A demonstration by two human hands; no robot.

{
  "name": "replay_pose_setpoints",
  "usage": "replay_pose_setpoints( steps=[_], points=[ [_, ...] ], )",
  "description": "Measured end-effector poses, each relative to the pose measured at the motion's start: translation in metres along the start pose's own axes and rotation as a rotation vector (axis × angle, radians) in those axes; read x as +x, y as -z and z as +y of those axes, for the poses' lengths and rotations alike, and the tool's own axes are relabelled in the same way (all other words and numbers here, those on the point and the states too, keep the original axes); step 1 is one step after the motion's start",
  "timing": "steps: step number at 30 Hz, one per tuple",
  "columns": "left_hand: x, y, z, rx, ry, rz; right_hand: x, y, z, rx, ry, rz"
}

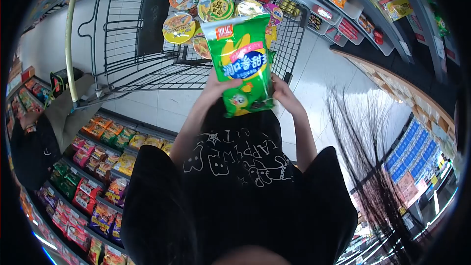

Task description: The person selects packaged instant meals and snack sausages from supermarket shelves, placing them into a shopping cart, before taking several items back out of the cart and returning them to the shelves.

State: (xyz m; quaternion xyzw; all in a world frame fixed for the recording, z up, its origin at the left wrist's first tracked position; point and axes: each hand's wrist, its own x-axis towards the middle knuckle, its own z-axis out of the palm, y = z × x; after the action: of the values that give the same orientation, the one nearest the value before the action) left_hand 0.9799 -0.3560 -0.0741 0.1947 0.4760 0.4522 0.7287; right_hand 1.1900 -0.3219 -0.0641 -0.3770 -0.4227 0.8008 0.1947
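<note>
A green sausage packet (245, 68) with a clear top edge is held upright in front of my body, its printed face towards the camera. My left hand (221, 88) grips its left side, the thumb lying across the front. At the right edge my right hand (283, 92) has its fingers pressed on the packet, partly behind it. Just beyond the packet is a wire shopping cart (122, 64). Several round instant-noodle cups, among them a yellow one (179, 28) and a green-lidded one (215, 7), stand in the cart; the packet hides some of them.
Shelves of bagged snacks (103, 218) run along the lower left. At the far left a person in dark clothes (34, 147) stands by the shelves and the cart's handle (71, 44). Shelves with packaged food (348, 29) line the upper right. White floor tiles (319, 78) show between.
</note>
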Motion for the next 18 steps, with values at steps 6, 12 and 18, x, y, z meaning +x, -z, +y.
replay_pose_setpoints(
  steps=[6,12,18],
  points=[
    [-0.024,0.004,0.053,-0.12,-0.104,0.178,0.119,0.123,0.143,-0.728,-0.074,0.204],
    [-0.042,-0.014,0.052,-0.187,-0.106,0.362,0.156,0.219,0.264,-1.204,-0.324,0.052],
    [-0.068,-0.018,0.066,-0.302,-0.171,0.457,0.16,0.171,0.241,-1.783,-0.65,-0.049]
  ],
)
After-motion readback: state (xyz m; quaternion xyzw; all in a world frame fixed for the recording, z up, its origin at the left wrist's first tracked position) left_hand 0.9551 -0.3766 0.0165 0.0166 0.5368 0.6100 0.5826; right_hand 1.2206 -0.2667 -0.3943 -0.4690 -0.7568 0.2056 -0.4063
